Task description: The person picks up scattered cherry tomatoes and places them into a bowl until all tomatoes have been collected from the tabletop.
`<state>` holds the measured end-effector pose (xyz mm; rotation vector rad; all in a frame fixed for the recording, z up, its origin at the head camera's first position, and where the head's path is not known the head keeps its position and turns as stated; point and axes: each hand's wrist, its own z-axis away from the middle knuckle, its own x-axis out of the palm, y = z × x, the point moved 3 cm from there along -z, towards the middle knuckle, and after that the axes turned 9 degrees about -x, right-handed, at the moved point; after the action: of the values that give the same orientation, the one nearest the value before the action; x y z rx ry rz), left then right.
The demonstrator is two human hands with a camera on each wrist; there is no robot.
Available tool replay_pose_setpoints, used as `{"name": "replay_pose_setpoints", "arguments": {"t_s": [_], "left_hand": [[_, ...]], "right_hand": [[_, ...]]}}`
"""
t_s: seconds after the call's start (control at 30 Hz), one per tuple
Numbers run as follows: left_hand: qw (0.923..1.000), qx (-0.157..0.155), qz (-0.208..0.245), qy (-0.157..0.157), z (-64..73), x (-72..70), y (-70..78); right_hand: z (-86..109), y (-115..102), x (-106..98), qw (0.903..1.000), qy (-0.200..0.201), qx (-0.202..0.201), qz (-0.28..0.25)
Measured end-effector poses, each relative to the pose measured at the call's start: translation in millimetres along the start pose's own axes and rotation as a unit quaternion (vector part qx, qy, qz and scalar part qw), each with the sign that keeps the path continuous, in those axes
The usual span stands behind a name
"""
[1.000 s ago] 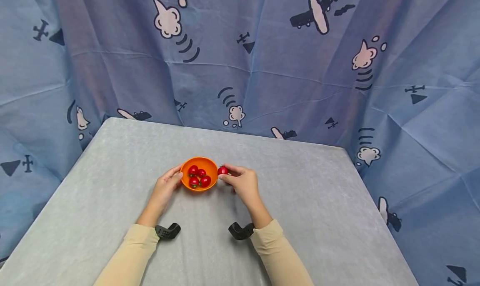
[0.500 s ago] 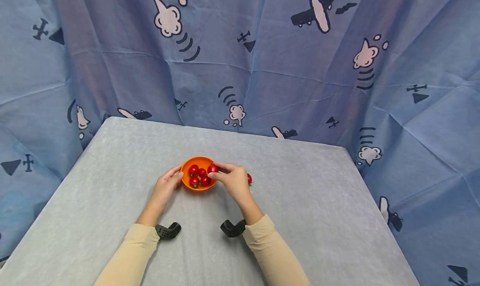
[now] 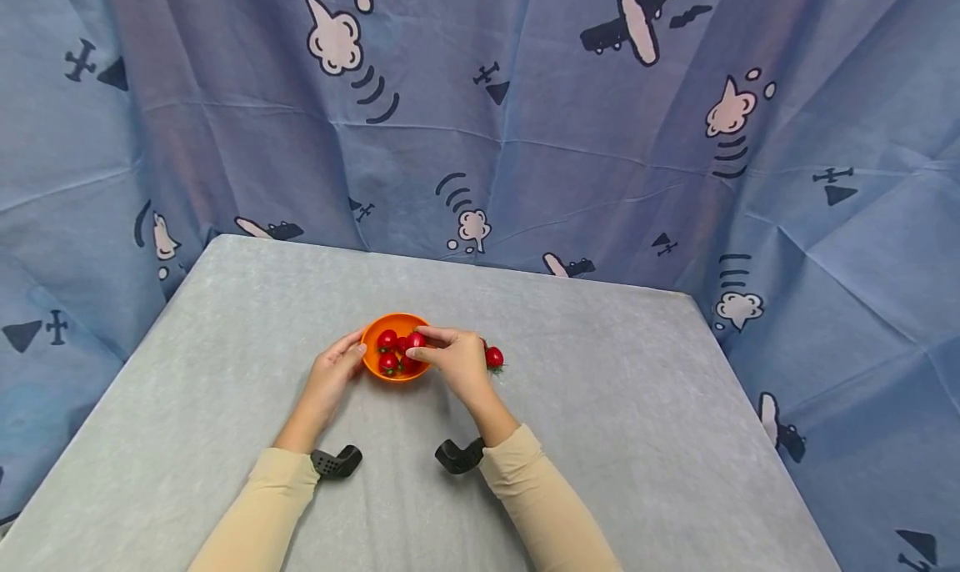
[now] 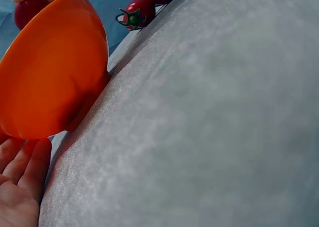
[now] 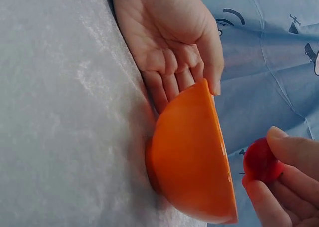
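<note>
An orange bowl [image 3: 403, 321] stands on the table with several red cherry tomatoes [image 3: 387, 340] inside. At its left side my left hand [image 3: 327, 380] holds it, thumb at the rim and fingers along the outer wall. My right hand [image 3: 463, 367] pinches another cherry tomato [image 3: 416, 339] between thumb and fingers, over the right part of the bowl. The right wrist view has this tomato [image 5: 261, 160] above the level of the bowl's rim [image 5: 219, 137]. Some tomatoes in the bowl are partly hidden behind the right hand.
Just right of the right hand, loose cherry tomatoes [image 3: 494, 358] lie on the grey-covered table [image 3: 615, 405], partly hidden by that hand. The left wrist view has two of these tomatoes [image 4: 138, 13] side by side. Behind the table hangs a blue curtain [image 3: 420, 163] with printed airplanes.
My right hand has carried its cherry tomato leftward from beside the bowl's right rim to over the bowl. Loose tomatoes behind that hand have come into view. The left hand and bowl stay put.
</note>
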<state>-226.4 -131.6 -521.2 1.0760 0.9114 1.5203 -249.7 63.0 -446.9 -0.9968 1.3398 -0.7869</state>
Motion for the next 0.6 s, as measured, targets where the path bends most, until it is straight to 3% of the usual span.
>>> {"name": "replay_pose_setpoints", "arguments": {"t_s": [0.6], "left_hand": [[1.0000, -0.003, -0.007, -0.004, 0.8, -1.0, 0.8]], "right_hand": [[-3.2, -1.1, 18.3, 0.9992, -0.016, -0.023, 0.031]]}}
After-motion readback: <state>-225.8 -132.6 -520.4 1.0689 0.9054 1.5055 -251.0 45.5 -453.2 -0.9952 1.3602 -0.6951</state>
